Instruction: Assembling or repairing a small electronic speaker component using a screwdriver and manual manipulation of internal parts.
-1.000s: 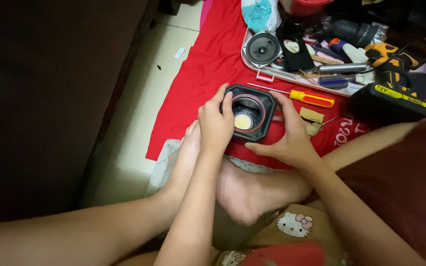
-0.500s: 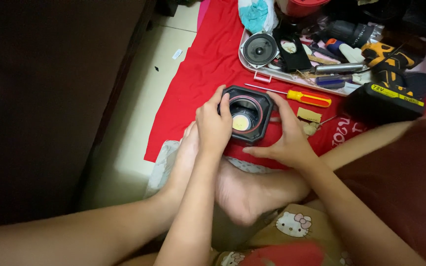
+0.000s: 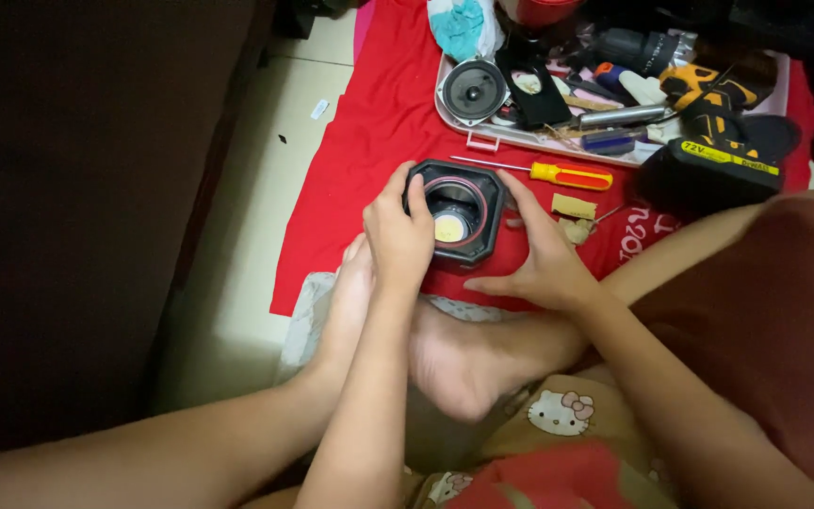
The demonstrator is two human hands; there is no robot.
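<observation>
1. Compared with a second ago, very little has changed. Both hands are still on the black speaker box, and it sits in the same place on the red cloth.
2. The left hand wraps around the left side of the speaker box. Its fingers curl over the top rim, so this grip is closed on the box.
3. The right hand presses against the right side of the speaker box. Its fingers are spread and flat, and its thumb lies on the red cloth below the box. This grip is mostly open, but it touches the box and steadies it.
4. The speaker box sits between the two hands with its open round hole facing up. Something pale yellow shows inside.
5. The person's bare feet lie just below the box, close to the bottom edge of the red cloth.
6. A screwdriver with a yellow and orange handle lies just above the box. Small tan pieces lie next to the right hand.
7. A tray full of tools sits further up, with a round speaker in it. A black and yellow drill lies to the right.
8. The left part of the red cloth is bare, and then comes the pale floor.
</observation>
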